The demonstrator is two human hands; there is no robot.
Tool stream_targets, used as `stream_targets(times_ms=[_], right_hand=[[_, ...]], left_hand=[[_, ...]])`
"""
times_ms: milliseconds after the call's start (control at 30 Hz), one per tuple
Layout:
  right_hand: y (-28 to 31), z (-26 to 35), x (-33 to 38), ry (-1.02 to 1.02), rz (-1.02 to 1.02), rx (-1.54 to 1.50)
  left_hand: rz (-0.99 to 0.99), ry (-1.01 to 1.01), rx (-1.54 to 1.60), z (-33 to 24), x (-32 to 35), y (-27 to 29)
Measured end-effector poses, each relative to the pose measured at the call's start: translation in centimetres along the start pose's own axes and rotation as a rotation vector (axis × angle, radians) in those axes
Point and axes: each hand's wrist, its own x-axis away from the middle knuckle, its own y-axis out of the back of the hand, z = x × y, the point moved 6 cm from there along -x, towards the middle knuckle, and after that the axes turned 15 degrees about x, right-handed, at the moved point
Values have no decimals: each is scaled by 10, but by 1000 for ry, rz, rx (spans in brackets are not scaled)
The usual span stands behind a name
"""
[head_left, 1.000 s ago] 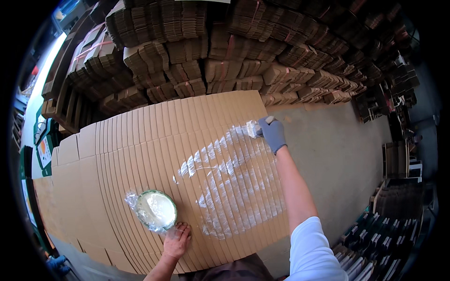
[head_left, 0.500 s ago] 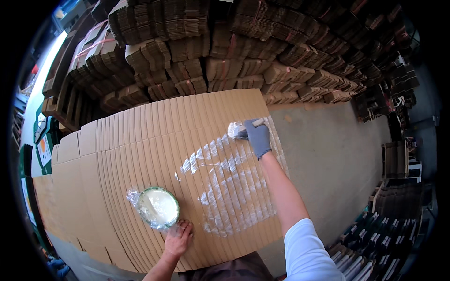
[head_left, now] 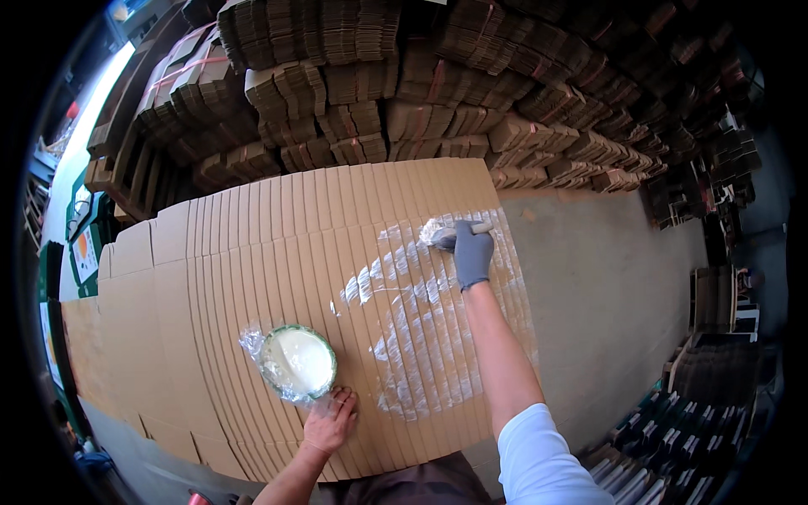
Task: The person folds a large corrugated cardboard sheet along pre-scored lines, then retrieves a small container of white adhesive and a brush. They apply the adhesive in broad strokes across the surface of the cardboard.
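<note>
My gloved right hand grips the handle of a brush, its bristles loaded with white paste and resting on the cardboard. Under it, overlapping cardboard sheets lie fanned out in narrow strips. White paste streaks cover much of their right part. My bare left hand rests on the sheets with fingers spread, its fingertips beside a round tub of white paste. Clear plastic film hangs over the tub's rim, and a bar or divider crosses the paste.
Tall stacks of bundled flat cardboard tied with pink straps stand behind the sheets. Grey concrete floor lies to the right. At the lower right are rows of dark, stacked pieces. Green-edged boards stand at the far left.
The brush in my right hand has moved over the upper right of the sheets, leaving more white paste there. The view has shifted slightly; my left hand stays beside the tub.
</note>
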Motion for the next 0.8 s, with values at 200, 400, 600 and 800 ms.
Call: stream_targets(times_ms=[200,400,600,800], right_hand=[[-53,16,35,156,-104,142],[-12,6,17,-25,-130,-230],[-14,-5,13,77,-144,77],[-25,60,110,883,-52,354]], left_hand=[[-14,-46,-53,-3,-4,0],[-11,-23,-45,-1,-1,4],[21,-11,-51,1,-2,-3],[5,-5,-32,0,-1,2]])
